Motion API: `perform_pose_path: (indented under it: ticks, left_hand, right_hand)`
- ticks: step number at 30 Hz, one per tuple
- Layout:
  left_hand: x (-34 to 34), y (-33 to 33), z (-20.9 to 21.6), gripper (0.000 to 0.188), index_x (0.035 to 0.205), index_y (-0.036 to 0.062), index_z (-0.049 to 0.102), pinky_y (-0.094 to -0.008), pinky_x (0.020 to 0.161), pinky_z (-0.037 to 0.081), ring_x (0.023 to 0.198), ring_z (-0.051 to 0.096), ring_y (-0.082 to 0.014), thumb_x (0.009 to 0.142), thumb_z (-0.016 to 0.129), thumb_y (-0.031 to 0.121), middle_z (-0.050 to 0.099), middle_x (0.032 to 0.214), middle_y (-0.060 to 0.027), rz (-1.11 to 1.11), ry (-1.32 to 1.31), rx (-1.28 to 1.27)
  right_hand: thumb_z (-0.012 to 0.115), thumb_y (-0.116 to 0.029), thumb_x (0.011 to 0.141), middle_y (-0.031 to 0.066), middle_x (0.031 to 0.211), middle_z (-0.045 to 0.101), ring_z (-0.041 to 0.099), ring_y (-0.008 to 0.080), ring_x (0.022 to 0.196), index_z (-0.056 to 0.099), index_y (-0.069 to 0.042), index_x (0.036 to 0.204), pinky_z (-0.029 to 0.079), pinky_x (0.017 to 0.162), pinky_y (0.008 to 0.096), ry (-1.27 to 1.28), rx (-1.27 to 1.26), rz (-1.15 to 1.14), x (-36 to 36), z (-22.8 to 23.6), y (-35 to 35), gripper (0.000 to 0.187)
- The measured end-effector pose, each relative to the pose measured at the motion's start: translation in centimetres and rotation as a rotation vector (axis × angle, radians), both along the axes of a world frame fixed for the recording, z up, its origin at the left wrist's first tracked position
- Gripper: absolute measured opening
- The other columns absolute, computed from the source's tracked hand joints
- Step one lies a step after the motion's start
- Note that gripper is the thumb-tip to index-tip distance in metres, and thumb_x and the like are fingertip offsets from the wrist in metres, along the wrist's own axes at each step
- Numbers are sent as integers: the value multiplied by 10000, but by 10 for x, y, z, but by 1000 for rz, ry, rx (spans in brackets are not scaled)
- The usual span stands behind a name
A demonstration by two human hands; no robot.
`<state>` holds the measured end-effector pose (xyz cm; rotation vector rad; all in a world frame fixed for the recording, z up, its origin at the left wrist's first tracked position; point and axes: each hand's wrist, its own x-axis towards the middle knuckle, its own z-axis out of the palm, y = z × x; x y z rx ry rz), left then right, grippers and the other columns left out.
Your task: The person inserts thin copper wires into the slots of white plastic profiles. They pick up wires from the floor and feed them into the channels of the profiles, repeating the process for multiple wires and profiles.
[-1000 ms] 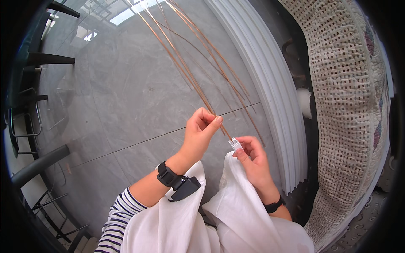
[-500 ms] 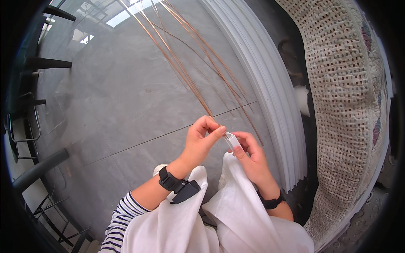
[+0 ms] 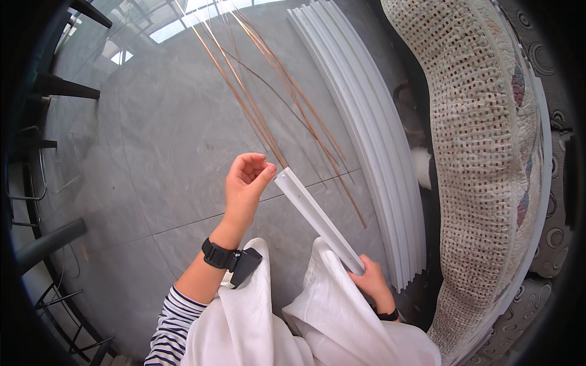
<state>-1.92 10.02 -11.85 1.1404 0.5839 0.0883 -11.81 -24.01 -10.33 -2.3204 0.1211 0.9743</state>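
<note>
A long white channel strip (image 3: 320,216) slants across the space in front of my knees, its hollow side showing. My right hand (image 3: 371,283) is wrapped round its near end, beside my right knee. Just left of the strip's far end is my left hand (image 3: 244,186), its fingers curled and the thumb tip against the index finger; whether anything small is pinched there cannot be made out. Thin copper-coloured rods (image 3: 256,119) run along the floor from the far side. The near ends of some rods meet the strip's far end, and whether they go into it is hidden.
To the right lies a stack of long white strips (image 3: 366,140) on the grey tiled floor (image 3: 177,158). Beyond it stands a seat with a beige quilted cover (image 3: 473,152). Dark furniture legs (image 3: 67,87) stick in from the left.
My right hand has moved down and back, and far more of the white strip shows. My left hand has moved left, off the rods it was pinching, to beside the strip's end.
</note>
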Motion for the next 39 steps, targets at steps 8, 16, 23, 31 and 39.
perform_pose_path:
  ticks: [8,16,23,31,39]
  left_hand:
    - [-11,-40,-24,205,947,50,537,-238,730,482,800,596,-89,860,718,89,632,872,-23,-118,-89,31]
    - [-6,-51,-6,110,927,56,552,-265,766,481,808,584,-113,951,605,149,629,888,-41,-450,-25,-204]
    - [-1,-31,5,173,963,99,586,-309,913,418,974,559,-141,968,528,262,644,978,-36,-298,109,-394]
    - [-5,-38,31,463,1120,74,565,-427,1043,377,1163,533,-304,889,514,472,584,1205,-119,-193,226,-911]
    - [-15,-44,20,601,1185,25,541,-430,1014,400,1056,551,-309,886,448,537,624,1032,-120,-229,165,-1064]
  right_hand:
    - [812,-308,698,182,721,663,666,351,673,631,-18,798,503,604,394,-116,-129,-65,-25,3,-21,356]
    - [824,-304,687,189,679,642,655,346,624,591,-4,750,492,569,383,-162,-152,-174,-70,-3,-55,385]
    - [825,-278,676,179,685,648,659,347,639,588,-13,744,496,571,380,-192,-90,-129,-40,12,-24,362]
    - [826,-266,666,175,703,658,656,367,654,597,-19,732,501,573,387,-201,-86,-97,-31,16,-9,343]
    - [835,-280,659,189,695,646,647,386,669,594,-20,717,499,574,397,-207,-100,-70,-34,9,-14,359]
